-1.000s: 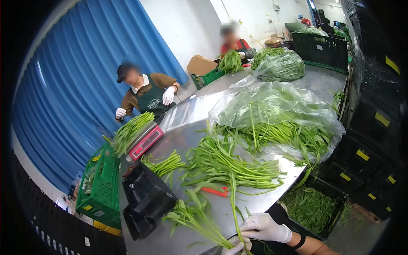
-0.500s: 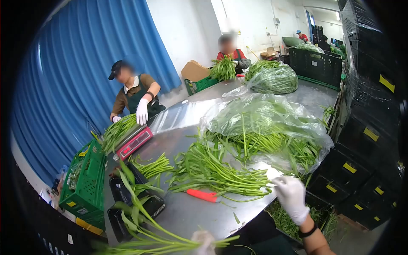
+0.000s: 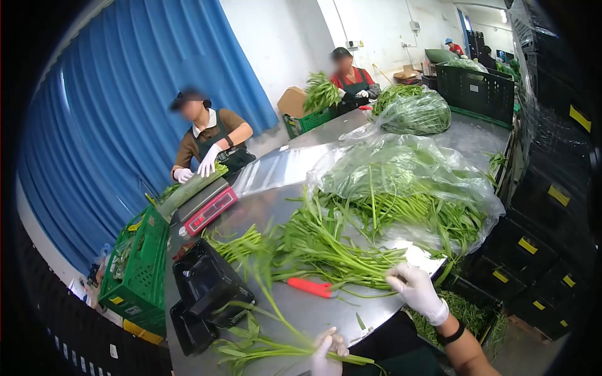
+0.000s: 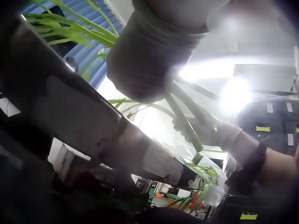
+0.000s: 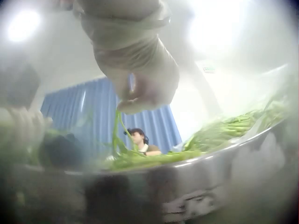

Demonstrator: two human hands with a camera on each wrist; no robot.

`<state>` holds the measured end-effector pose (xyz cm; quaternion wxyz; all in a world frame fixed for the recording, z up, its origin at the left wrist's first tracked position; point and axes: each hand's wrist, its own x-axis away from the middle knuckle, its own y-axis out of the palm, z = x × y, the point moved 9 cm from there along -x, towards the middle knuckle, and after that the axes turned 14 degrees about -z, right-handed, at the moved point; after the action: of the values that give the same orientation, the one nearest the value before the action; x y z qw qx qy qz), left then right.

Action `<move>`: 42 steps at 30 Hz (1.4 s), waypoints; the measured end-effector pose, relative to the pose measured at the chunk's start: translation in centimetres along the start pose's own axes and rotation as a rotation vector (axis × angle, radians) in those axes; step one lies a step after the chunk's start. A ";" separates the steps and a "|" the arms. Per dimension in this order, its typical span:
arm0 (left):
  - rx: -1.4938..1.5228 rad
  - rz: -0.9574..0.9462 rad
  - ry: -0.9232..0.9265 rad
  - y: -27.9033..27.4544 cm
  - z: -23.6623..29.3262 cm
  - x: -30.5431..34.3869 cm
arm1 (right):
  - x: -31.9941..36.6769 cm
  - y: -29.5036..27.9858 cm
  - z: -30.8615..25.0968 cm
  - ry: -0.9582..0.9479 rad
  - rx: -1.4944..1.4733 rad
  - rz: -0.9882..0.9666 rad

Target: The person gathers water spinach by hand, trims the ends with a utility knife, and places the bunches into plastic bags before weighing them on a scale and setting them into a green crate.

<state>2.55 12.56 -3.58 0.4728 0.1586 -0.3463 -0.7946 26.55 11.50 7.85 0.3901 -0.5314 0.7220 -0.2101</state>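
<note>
Gloved left hand (image 3: 328,352) grips several leafy green stems (image 3: 276,348) near their cut ends, low in the head view; the left wrist view shows the ends poking out below the hand (image 4: 145,56). To the right, the gloved right hand (image 3: 419,293) is at the cut ends of a large pile of greens (image 3: 338,247) on the metal table (image 3: 379,307). In the right wrist view, thumb and fingertips of this hand (image 5: 140,77) pinch a thin green stem (image 5: 116,126). A red-handled tool (image 3: 309,287) lies against the pile's near side.
Black trays (image 3: 210,282) stand left of the greens, beyond them a red scale (image 3: 212,210) and green crate (image 3: 135,266). Plastic-covered greens (image 3: 407,169) lie behind the pile. Black crates (image 3: 533,244) stack at right. One person (image 3: 210,138) works at the scale, another (image 3: 354,78) farther back.
The hands have parted: the right moved up to the pile's cut ends, while the left stayed low with its stems. The person at the scale now has both hands on the bundle there.
</note>
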 end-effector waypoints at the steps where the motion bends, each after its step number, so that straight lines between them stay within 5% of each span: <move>1: -0.019 0.127 -0.023 -0.2 -0.1 0.2 | 1.0 0.7 0.4 0.060 -0.257 -0.013; 2: -0.019 0.139 -0.021 0.4 -0.1 0.2 | 2.2 1.9 0.6 0.120 -0.515 -0.030; 7: -0.051 0.228 -0.054 1.6 -0.9 0.5 | 8.5 9.1 -3.8 0.203 -0.818 -0.168; 10: -0.040 0.178 -0.044 -1.0 -1.4 1.1 | 8.8 10.1 -5.4 0.187 -0.750 -0.356; 16: -0.116 0.108 -0.115 0.0 -1.0 2.7 | 4.6 7.5 -5.7 -0.166 -0.582 -0.155; 20: -0.058 0.064 -0.151 0.1 -1.3 3.3 | 2.2 7.9 -7.6 -0.147 -0.742 -0.252; 23: -0.026 0.067 -0.125 -0.4 -0.9 3.6 | 2.4 10.5 -8.3 -0.245 -0.612 -0.509; 27: -0.057 0.085 -0.153 -1.0 -1.4 3.7 | 3.3 10.3 -8.5 -0.395 -0.421 -0.456; 32: -0.135 0.136 -0.182 0.0 -1.6 3.7 | 3.7 9.5 -9.7 -0.456 0.283 -0.357; 34: -0.304 0.183 -0.113 1.0 -0.1 3.7 | 2.3 7.5 -6.8 -0.223 0.258 -0.186; 35: -0.305 0.187 -0.105 1.1 -0.1 3.8 | 2.6 4.9 -6.7 -0.260 0.116 0.027; 38: -0.437 0.241 -0.127 0.9 -0.5 4.2 | 2.6 4.0 -8.9 -0.250 -0.099 -0.114; 42: -0.550 0.241 -0.117 0.0 -1.5 4.2 | 3.2 7.1 -9.7 -0.273 0.126 -0.169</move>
<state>1.33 8.36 -4.31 0.5682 -0.0637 -0.1611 -0.8045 14.21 9.94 7.58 0.4980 -0.5882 0.6005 -0.2130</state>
